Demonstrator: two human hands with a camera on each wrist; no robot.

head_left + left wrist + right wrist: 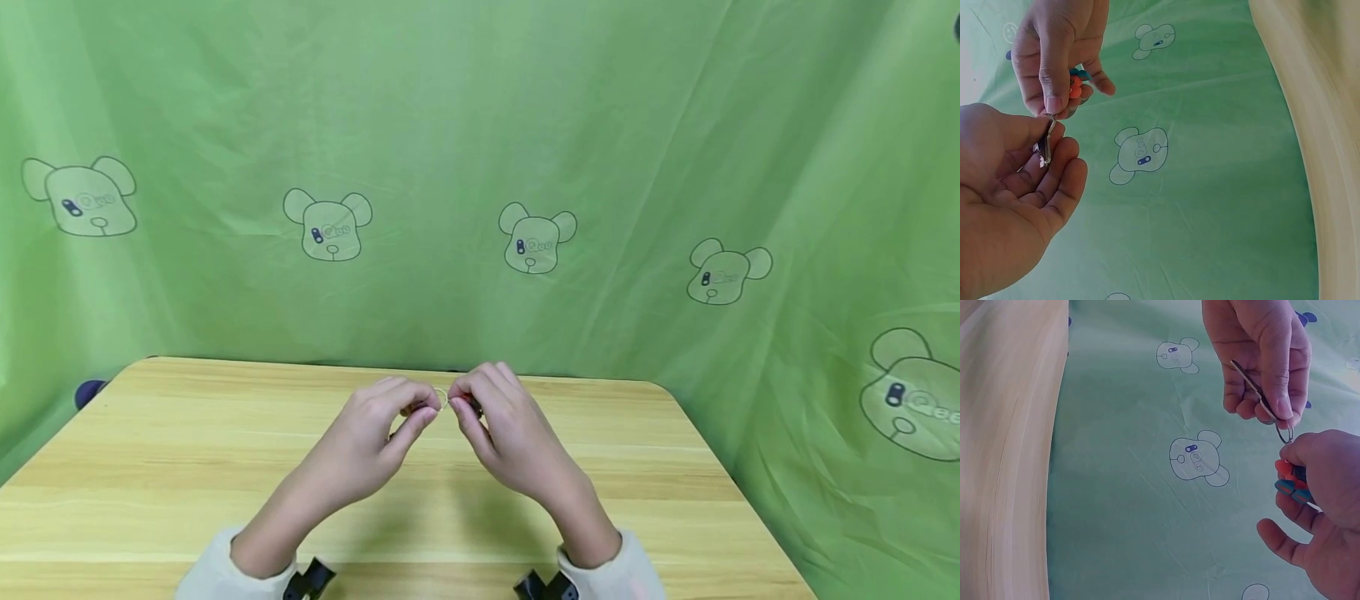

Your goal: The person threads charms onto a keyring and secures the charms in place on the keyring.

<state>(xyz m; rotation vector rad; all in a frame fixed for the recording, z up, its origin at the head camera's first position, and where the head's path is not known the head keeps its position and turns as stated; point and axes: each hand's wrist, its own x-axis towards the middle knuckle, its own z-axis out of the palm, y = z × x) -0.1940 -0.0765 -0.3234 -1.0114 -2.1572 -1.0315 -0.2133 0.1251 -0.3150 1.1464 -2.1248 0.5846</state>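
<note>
My left hand (378,429) pinches a slim, flat metal piece (1047,147) that looks like a key, seen nearly edge-on. A thin metal ring (1285,432) joins its end and spans the small gap between both hands. The ring's other side is at the thumb and fingertip of my right hand (506,425). That hand also holds a small orange and teal charm (1291,478), partly hidden by its fingers. Both hands are raised, fingertips almost meeting, and the charm (1076,84) shows beneath the right fingers in the left wrist view.
A light wooden table (225,467) with rounded far corners lies under the hands. Behind and beside it hangs a green curtain (435,125) printed with bear heads. Both wrists wear dark camera mounts (311,579) at the pale sleeves.
</note>
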